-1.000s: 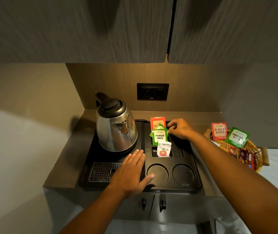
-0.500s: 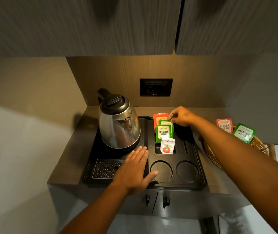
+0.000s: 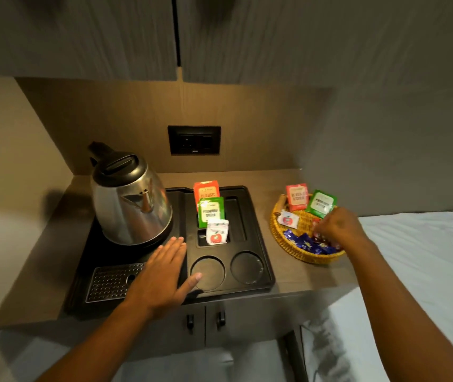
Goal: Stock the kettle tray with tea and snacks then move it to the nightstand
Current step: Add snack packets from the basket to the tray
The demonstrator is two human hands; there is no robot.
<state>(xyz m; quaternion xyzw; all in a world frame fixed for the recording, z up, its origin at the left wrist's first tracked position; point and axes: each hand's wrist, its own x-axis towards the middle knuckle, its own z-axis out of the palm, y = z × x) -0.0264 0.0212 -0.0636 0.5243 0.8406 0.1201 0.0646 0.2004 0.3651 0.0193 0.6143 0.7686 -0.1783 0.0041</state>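
The black kettle tray lies on the counter with a steel kettle on its left side. Standing in its back slots are a red tea sachet, a green tea sachet and a white sachet. My left hand rests flat and open on the tray's front middle. My right hand reaches into the wicker basket at the right, fingers down among the red and blue wrapped snacks; whether it grips one is hidden. The basket also holds a red sachet, a green one and a white one.
A wall socket sits above the tray. Cupboard doors hang overhead. A white bed borders the counter on the right. Two cupboard knobs are below the counter's front edge. Two round cup recesses at the tray's front hold nothing.
My right hand left the tea sachets in the tray and moved right into the basket. My left hand stayed flat on the tray. The view shifted to show the whole basket.
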